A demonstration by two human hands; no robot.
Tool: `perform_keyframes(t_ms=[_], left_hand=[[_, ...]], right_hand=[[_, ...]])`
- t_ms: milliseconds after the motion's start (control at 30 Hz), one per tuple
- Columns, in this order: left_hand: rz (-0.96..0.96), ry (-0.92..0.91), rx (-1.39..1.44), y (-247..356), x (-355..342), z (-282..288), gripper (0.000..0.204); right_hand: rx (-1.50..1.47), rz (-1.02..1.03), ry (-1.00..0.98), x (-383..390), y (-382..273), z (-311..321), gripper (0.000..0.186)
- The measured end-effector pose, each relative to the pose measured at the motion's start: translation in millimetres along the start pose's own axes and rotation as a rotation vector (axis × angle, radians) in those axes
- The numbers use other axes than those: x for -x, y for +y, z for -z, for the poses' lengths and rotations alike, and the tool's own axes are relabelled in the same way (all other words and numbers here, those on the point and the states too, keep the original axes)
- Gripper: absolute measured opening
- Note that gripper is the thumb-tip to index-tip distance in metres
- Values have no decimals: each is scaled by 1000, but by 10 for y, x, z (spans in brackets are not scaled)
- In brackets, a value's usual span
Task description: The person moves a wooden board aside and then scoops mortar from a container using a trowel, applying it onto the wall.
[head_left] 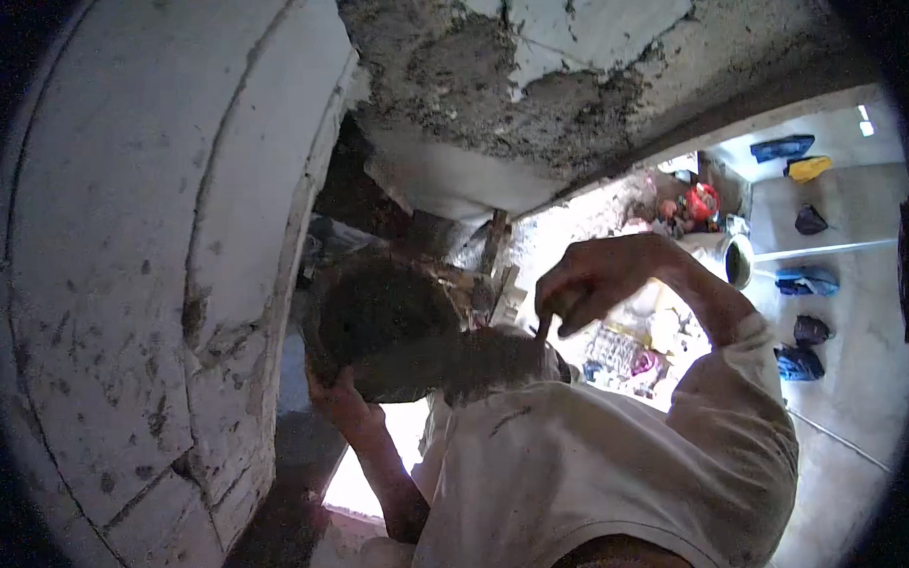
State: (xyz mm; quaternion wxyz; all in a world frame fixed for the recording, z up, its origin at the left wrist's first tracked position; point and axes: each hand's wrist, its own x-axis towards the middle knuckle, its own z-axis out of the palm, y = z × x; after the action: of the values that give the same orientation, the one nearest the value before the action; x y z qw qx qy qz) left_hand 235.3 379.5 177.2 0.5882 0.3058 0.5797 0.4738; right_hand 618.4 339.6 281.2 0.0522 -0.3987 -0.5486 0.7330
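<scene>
My left hand (343, 400) grips the lower rim of a round, dark pan (380, 312), which is tilted toward me. Its inside looks dark grey, and I cannot make out how much lies in it. In my raised right hand (593, 279) is the handle of a trowel, the fingers curled round it. The wide grey trowel blade (477, 365) reaches left across the pan's lower right edge, smeared by motion. Part of the pan is hidden behind the blade.
A pale, cracked wall (163, 244) stands close on the left. Above, a surface has rough grey mortar patches (468, 83). At right, clothes (807, 280) hang along a light wall. Below lie a red item (703, 202), an open-mouthed container (739, 261) and clutter.
</scene>
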Motion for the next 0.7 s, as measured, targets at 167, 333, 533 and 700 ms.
perform_keyframes(t_ms=[167, 333, 533, 700], left_hand=[[-111, 51, -300, -24, 12, 41, 69], [-59, 81, -212, -9, 175, -210, 65], [-38, -1, -284, -131, 66, -302, 68], [58, -226, -75, 257, 43, -856, 76]], right_hand=[[-55, -173, 897, 602, 905, 1153, 48], [419, -557, 897, 2237, -1673, 1230, 63], [1515, -196, 977, 1615, -801, 405, 28], [1649, -148, 985, 487, -43, -366, 22]])
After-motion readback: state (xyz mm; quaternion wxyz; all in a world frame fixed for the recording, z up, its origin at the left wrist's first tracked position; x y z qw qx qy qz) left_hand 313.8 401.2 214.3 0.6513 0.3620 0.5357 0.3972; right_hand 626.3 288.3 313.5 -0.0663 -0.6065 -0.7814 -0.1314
